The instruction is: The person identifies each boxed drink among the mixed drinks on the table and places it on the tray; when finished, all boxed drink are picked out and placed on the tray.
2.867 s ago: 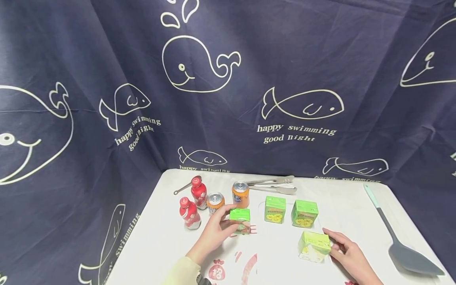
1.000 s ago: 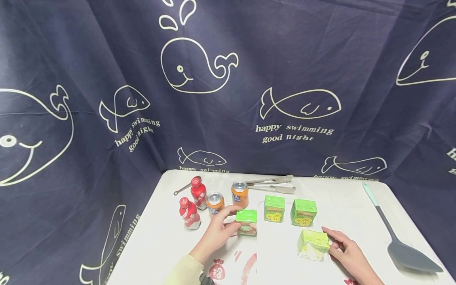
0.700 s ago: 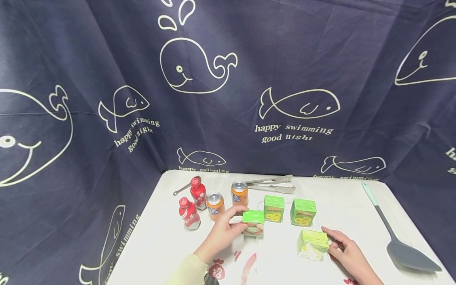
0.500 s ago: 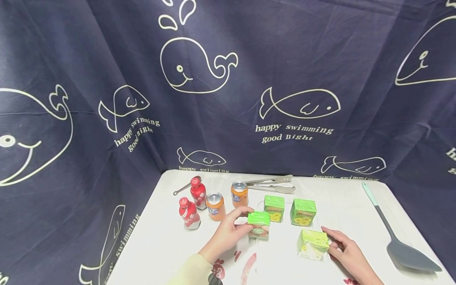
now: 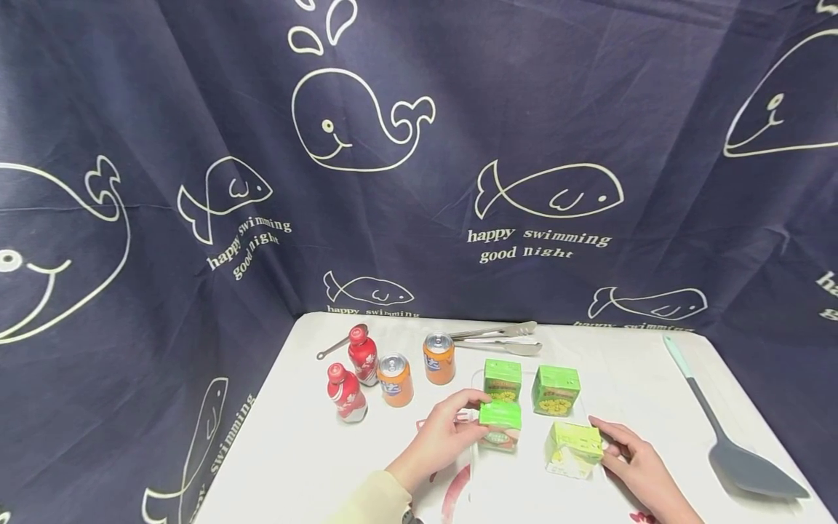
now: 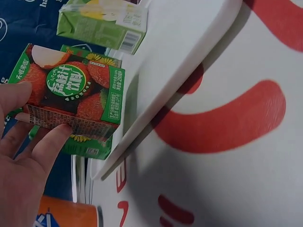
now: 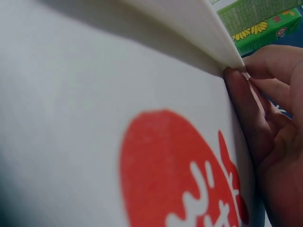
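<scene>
My left hand (image 5: 440,442) grips a green lychee juice carton (image 5: 500,428) by its left side. In the left wrist view that carton appears tilted, above the near-left part of a white tray (image 6: 182,61). Two green cartons with yellow flowers, one at left (image 5: 503,372) and one at right (image 5: 556,391), stand behind it on the tray. A pale green carton with pear pictures (image 5: 574,450) stands nearer, on the tray's right. Just right of that, my right hand (image 5: 640,466) pinches the tray's edge between thumb and fingers, as the right wrist view shows.
Left of the tray stand two orange cans, one nearer (image 5: 396,380) and one farther (image 5: 439,358), and two red bottles (image 5: 347,393). Metal tongs (image 5: 500,338) and a measuring spoon (image 5: 337,346) lie at the back. A grey spatula (image 5: 746,462) lies at far right.
My left hand has carried the lychee carton rightward and toward me, from beside the orange cans to over the tray. My right hand has stayed by the tray's edge.
</scene>
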Demonstrator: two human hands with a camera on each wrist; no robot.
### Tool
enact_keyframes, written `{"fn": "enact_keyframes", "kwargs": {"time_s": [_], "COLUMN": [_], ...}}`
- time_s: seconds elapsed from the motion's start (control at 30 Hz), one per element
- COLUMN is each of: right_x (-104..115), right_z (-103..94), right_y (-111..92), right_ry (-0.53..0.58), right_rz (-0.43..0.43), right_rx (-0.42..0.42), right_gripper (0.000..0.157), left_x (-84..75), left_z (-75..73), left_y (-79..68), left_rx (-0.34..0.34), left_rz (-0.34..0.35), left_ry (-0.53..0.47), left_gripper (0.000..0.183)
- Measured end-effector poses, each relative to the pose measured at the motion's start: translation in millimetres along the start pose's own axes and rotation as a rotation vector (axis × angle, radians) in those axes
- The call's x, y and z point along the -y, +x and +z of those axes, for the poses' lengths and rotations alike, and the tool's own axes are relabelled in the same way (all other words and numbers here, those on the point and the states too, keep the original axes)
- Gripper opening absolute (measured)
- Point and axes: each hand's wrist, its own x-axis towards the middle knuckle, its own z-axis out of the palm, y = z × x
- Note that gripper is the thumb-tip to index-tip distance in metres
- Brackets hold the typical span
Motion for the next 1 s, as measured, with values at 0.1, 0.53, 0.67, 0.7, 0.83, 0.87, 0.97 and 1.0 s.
{"fn": "enact_keyframes", "kwargs": {"time_s": [0.1, 0.53, 0.67, 0.7, 0.83, 0.87, 0.97, 1.0], "right_x": [1, 2, 3, 3, 2, 2, 2, 3], "right_z": [0.5, -1.0, -1.2, -1.2, -1.3, -1.3, -1.3, -1.3], "right_y": [1, 1, 1, 1, 1, 1, 1, 1], "right_ry": [0.003, -0.004, -0.007, -0.009, -0.011, -0.013, -0.017, -0.016], "right_rz": [-0.004, 0.063, 0.08, 0.081, 0.075, 0.07, 0.061, 0.063], "right_rx": [-0.001, 0.04, 0.047, 0.047, 0.045, 0.043, 0.039, 0.04], "right_gripper": [0.054, 0.056, 0.057, 0.057, 0.057, 0.057, 0.056, 0.057], "left_x": [-0.3, 5.5, 6.1, 6.2, 6.0, 6.1, 6.3, 6.2], "left_z": [4.0, 12.0, 13.5, 13.7, 13.9, 14.0, 14.2, 14.3], "left_y": [-0.1, -1.6, -2.8, -3.1, -4.0, -4.1, -4.1, -4.1], "left_rx": [-0.001, 0.011, 0.018, 0.019, 0.019, 0.018, 0.019, 0.019], "left_rz": [0.009, -0.005, -0.012, -0.011, -0.006, -0.008, -0.007, -0.005], "left_ry": [0.024, -0.017, -0.043, -0.044, -0.043, -0.047, -0.047, -0.041], "left_gripper": [0.04, 0.042, 0.042, 0.043, 0.043, 0.044, 0.044, 0.044]}}
